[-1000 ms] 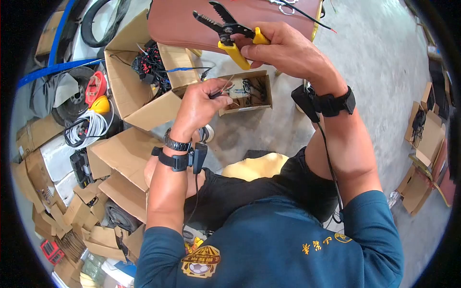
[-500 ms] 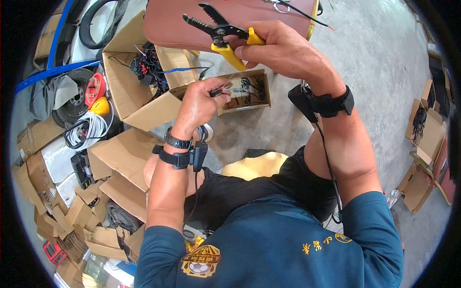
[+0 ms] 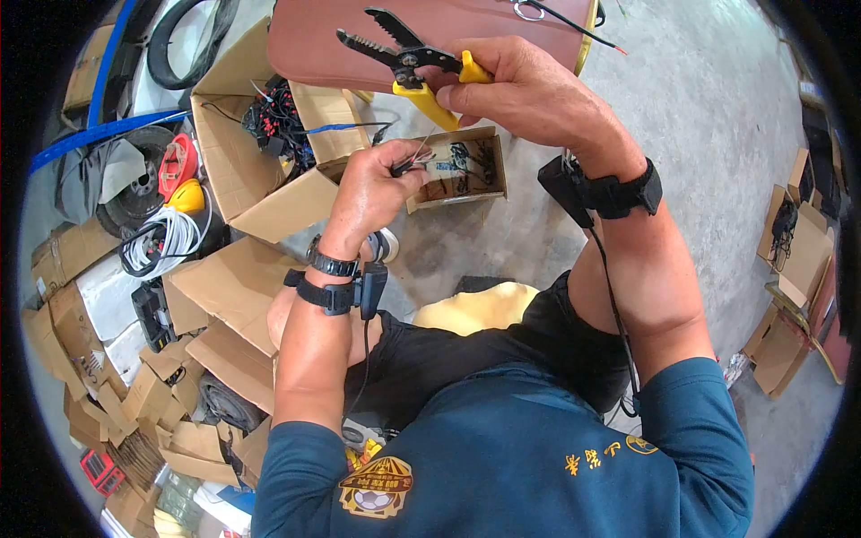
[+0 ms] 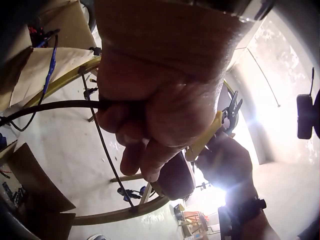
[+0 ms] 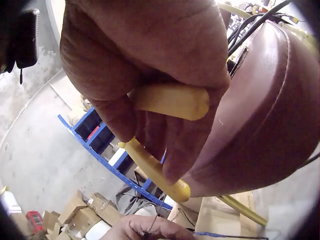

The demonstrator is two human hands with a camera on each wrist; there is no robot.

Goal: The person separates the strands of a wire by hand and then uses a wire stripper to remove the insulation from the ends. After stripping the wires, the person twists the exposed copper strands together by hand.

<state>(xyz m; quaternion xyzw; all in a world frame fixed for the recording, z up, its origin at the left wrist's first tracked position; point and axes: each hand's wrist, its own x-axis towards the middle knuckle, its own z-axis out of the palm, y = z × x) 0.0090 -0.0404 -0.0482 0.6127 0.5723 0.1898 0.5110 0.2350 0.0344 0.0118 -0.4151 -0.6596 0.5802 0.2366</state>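
Observation:
In the head view my right hand (image 3: 516, 85) holds yellow-handled wire strippers (image 3: 410, 61), their toothed black jaws spread apart and pointing up and left. Both yellow handles (image 5: 172, 100) show in the right wrist view, with fingers curled about them. Lower and to the left, my left hand (image 3: 369, 184) pinches a cable end between thumb and fingers. Thin bare wires (image 3: 418, 157) poke out past the fingertips, just below the strippers. From the left fist a black cable (image 4: 55, 105) runs off to the left in the left wrist view.
A small cardboard box (image 3: 457, 200) stands on the floor beyond the left hand. Left of it is a larger carton (image 3: 224, 143) with tangled dark wires (image 3: 276, 121). A brown padded seat (image 3: 341, 45) lies ahead, with black cable (image 3: 574, 25) on it. Cartons crowd the left side.
The right hand and wire strippers have shifted slightly left, their jaws still apart. In the left hand, the fingers have moved a little and the thin wires point differently.

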